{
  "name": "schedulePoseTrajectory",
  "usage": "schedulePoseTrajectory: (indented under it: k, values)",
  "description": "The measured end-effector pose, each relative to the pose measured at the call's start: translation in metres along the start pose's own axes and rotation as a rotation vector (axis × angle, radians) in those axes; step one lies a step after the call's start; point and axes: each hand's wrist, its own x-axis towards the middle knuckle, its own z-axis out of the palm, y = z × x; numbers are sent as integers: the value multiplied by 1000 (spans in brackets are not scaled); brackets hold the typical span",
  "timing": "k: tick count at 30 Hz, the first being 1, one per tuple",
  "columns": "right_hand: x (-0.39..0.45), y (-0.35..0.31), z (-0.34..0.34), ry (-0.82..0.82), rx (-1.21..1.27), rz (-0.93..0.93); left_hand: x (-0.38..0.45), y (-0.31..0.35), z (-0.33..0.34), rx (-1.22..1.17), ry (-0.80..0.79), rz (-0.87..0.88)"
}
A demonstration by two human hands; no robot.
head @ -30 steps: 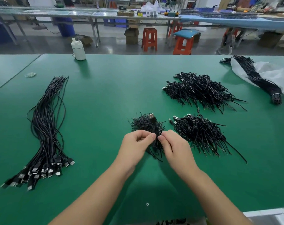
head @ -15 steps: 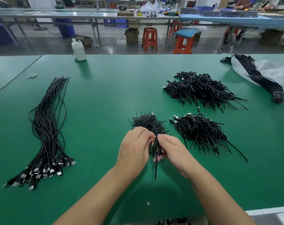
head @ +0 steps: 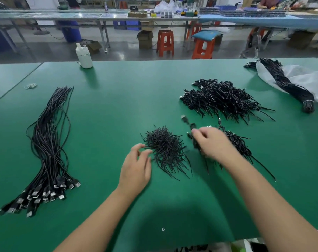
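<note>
From the head view, the right hand (head: 213, 142), blurred, had its fingers curled round one bundled cable (head: 188, 124), held just above the bench (head: 118, 99). The cable's long axis ran away and leftward, plug end farthest out. The left hand (head: 136, 166) lay with loose, parted fingers gripping nothing, just beside one heap of short ties (head: 165, 146). Two heaps of bundled cables (head: 221, 97) lay to the right, one straight sheaf (head: 47, 142) to the left, and one tied bundle (head: 285, 82) on a white bag (head: 311, 80).
</note>
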Motion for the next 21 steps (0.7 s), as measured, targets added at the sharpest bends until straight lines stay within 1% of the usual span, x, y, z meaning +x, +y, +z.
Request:
schedulePoseTrajectory:
  k: [2,3,4,6,8,10,13,17,20,21]
  values:
    - [19,12,-24,194,-322,-3,-8,-28,3,104,-87,-106]
    - [30,20,-36,274,-428,8,-10,-39,3,146,-110,-151]
    - [42,28,-47,330,-505,30,-10,-47,3,173,-120,-194]
    - [65,40,-64,350,-595,107,-8,-53,6,211,-134,-229]
    - [81,48,-72,281,-618,207,-7,-53,10,227,-153,-225]
    - [89,53,-69,184,-615,277,-7,-53,12,215,-164,-258]
    - [91,61,-56,60,-520,368,-8,-57,14,202,-170,-306]
    - [85,66,-44,-17,-560,371,-8,-57,16,200,-172,-325]
    - [84,72,-38,-115,-536,373,-9,-57,16,201,-164,-334]
    - [84,74,-37,-108,-566,367,-9,-57,16,200,-164,-341]
